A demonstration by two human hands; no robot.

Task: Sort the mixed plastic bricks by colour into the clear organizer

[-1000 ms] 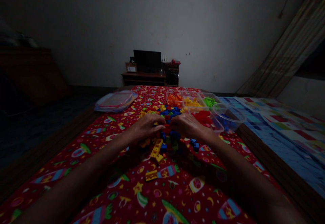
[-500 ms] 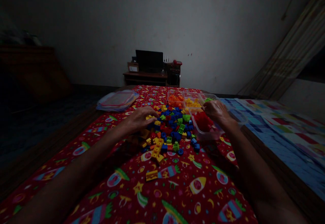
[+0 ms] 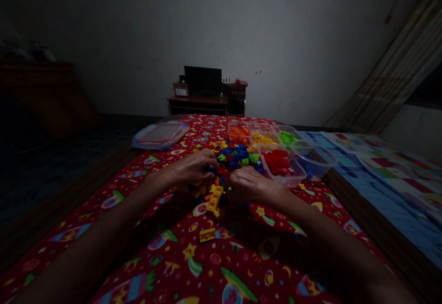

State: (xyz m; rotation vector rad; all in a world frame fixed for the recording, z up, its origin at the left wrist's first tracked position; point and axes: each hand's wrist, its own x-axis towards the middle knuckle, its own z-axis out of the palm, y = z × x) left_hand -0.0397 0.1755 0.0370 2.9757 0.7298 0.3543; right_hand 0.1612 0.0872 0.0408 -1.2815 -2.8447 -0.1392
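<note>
Many toy bricks (image 3: 237,151), heaped on the bench (image 3: 250,267): expect light, stiff, smooth, hardly breakable pieces; pinch across opposite sides. Left hand (image 3: 199,166) and right hand (image 3: 243,182) curled low at the heap; impossible to see whether pinching anything.

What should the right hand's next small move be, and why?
Probably have the right hand pinch one piece from the mixed brick pile: it sits at the pile's near side, its grip hidden, and the clear containers alongside look grouped by colour.

Dim light, grey wall (image 3: 138,42), black monitor (image 3: 203,81) on desk (image 3: 197,100), curtain (image 3: 390,76)
</note>
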